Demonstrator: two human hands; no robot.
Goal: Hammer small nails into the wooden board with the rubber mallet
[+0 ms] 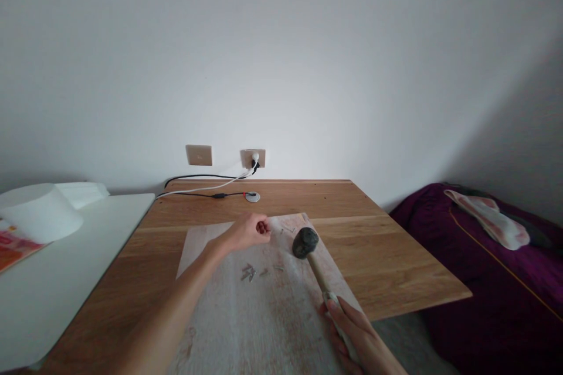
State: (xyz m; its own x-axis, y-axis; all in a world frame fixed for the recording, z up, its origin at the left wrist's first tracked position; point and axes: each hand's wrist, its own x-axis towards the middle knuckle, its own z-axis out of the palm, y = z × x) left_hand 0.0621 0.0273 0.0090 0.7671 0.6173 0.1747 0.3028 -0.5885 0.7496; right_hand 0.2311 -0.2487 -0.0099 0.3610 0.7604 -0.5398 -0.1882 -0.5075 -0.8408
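My right hand (352, 331) is wrapped round the wooden handle of a rubber mallet (305, 243), whose dark head hangs over the right side of a whitish, scuffed board (229, 328). Toward the board's far edge, my left hand (250, 229) is closed with its fingers curled in; what they hold, if anything, is hidden. A small pile of short, thin greyish pieces (248, 272) lies on the board below my left hand. A few more slim pieces (288, 229) are near the far edge, between the left hand and the mallet head.
The board lies on a wooden table (396, 263). Cables (197, 192) run along its back to a wall socket (259, 158). At left, a white tabletop (105, 258) bears a white roll (41, 211). A purple-covered bed (475, 281) with a cloth (492, 220) is at right.
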